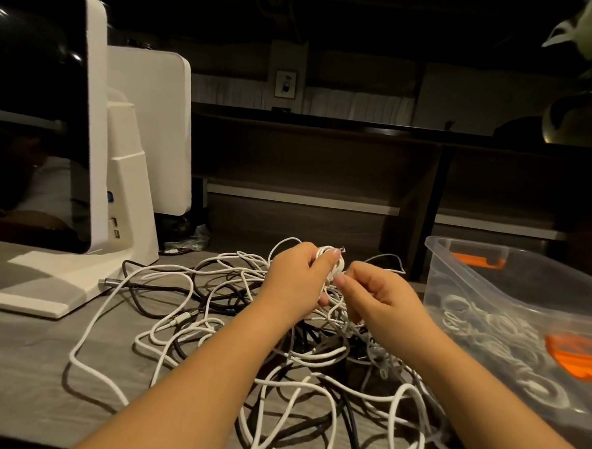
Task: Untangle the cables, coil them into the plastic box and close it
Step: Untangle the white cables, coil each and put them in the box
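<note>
1. A grey wood-grain desk fills the lower half of the frame.
2. A white monitor with a dark screen stands on its base at the left; a second white panel sits behind it.
3. A clear plastic box stands open at the right edge, with orange latches on its rim and coiled white cables already lying inside.
4. A tangle of white and black cables sprawls over the centre of the desk, from the monitor base across to just beside the box.
5. The left hand, above the tangle at centre frame, has its fingers curled round a small white coil, thumb on top.
6. The right hand, just beside the left, pinches a strand of the same white cable between thumb and bent fingers, near the coil.
</note>
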`<move>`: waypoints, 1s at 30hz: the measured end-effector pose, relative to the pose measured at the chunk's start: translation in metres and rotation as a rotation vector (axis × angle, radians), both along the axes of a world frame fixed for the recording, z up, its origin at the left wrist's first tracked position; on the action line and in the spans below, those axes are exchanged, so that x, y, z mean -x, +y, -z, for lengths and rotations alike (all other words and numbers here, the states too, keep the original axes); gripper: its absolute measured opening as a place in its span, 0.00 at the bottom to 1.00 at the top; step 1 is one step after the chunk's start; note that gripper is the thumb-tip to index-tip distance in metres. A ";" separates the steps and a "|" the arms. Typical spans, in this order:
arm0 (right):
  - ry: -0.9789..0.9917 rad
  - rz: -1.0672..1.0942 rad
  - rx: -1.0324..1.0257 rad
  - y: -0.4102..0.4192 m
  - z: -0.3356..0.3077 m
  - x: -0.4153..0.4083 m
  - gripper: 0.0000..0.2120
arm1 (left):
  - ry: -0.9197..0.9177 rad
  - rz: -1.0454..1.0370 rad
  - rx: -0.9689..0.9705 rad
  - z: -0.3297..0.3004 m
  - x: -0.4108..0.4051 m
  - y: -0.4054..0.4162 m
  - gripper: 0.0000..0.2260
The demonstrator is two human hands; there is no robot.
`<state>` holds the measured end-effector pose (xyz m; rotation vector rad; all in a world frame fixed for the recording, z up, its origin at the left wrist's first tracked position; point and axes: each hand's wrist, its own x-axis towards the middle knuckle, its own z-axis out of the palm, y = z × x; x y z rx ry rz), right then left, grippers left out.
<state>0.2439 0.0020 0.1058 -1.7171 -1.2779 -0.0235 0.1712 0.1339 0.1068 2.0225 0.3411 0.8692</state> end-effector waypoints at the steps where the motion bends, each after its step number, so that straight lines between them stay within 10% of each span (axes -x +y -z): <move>1: 0.001 -0.024 -0.029 -0.001 0.000 0.001 0.14 | 0.007 0.009 0.001 0.001 -0.001 0.000 0.17; 7: 0.230 -0.153 -0.164 -0.001 0.002 -0.001 0.02 | -0.027 0.008 -0.053 0.002 -0.002 -0.005 0.17; 30: 0.440 -0.196 -0.210 0.008 0.008 -0.008 0.07 | 0.036 0.057 0.128 0.000 -0.002 -0.006 0.05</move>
